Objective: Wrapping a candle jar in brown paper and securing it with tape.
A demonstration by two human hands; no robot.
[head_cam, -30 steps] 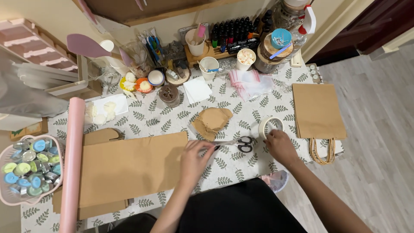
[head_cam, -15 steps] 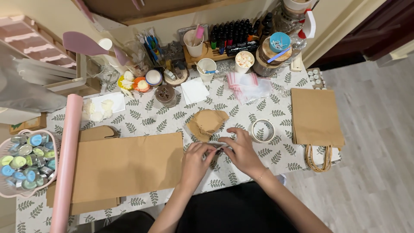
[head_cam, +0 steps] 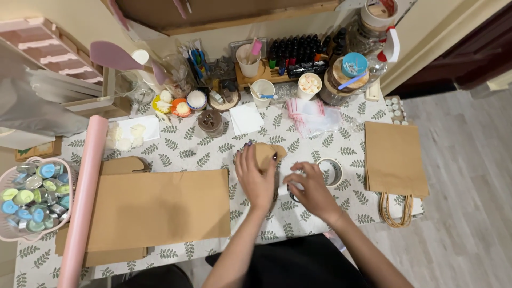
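A small stack of brown paper cutouts (head_cam: 265, 153) lies mid-table, flat and rounded. The left hand (head_cam: 255, 178) presses on it, fingers spread. The right hand (head_cam: 309, 188) pinches a white strip beside the tape roll (head_cam: 332, 172).

Home craft table (head_cam: 213, 154), bottle rack (head_cam: 298, 56)
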